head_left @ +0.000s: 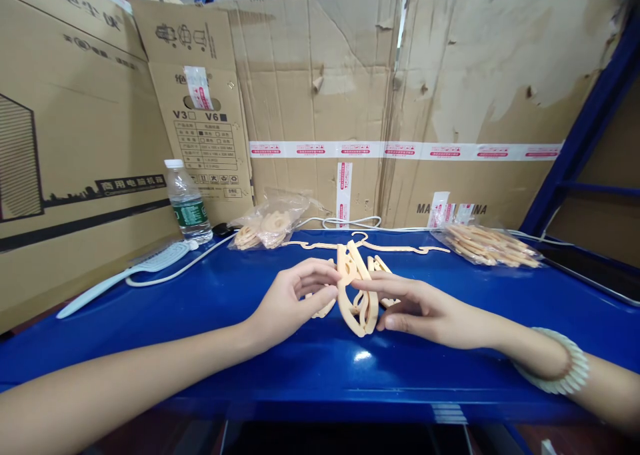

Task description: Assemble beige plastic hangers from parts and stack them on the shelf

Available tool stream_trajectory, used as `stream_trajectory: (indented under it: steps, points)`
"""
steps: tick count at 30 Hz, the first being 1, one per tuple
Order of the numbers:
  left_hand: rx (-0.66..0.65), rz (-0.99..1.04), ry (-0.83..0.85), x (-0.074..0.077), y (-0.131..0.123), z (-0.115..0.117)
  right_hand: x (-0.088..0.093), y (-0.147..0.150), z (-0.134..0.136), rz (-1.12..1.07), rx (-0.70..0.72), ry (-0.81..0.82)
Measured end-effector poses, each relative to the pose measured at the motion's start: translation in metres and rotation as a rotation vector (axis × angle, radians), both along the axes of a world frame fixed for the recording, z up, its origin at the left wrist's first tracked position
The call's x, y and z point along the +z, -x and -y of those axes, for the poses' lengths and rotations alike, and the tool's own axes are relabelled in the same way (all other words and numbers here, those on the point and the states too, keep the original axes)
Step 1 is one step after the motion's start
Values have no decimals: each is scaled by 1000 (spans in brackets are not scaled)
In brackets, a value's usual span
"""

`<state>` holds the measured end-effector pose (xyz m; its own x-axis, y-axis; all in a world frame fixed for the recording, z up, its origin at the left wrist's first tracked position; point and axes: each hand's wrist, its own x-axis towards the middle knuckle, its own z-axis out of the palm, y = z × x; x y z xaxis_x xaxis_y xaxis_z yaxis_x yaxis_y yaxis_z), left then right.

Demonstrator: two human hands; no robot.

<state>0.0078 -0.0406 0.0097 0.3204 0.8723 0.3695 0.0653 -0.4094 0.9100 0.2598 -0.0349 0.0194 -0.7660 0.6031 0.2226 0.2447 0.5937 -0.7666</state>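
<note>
Past bare forearms [165, 368], could drop or twist the folded hanger [363, 266] between loosely curled left hand [290, 298] and right hand [433, 308] through slack or uneven fingertip pressure, though impossible to judge whether firmly gripped.

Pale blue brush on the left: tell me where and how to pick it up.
Grip the handle of the pale blue brush, probably with the left hand coming from the near side and above. The handle is slim and points toward the near left, while the head is broader and has the white cable curving beside it.
</note>
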Motion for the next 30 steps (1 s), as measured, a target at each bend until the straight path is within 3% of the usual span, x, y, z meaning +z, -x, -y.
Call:
stream_trajectory:
  steps: [8,14,21,27,30]
  points:
    - [-66,24,-10,-2,1,-1,2,-2,2,-21,45,51]
    - [-39,29,-10,-2,2,-4,5,-1,2,-110,45,59]
    - [-78,-66,-11,-1,2,2,7,0,5,-64,109,79]
    - [-204,-96,-30,0,4,3,11,-5,2,-34,70,71]
    - [-236,-138,-78,3,5,4,16,-12,-6,-76,-22,69]
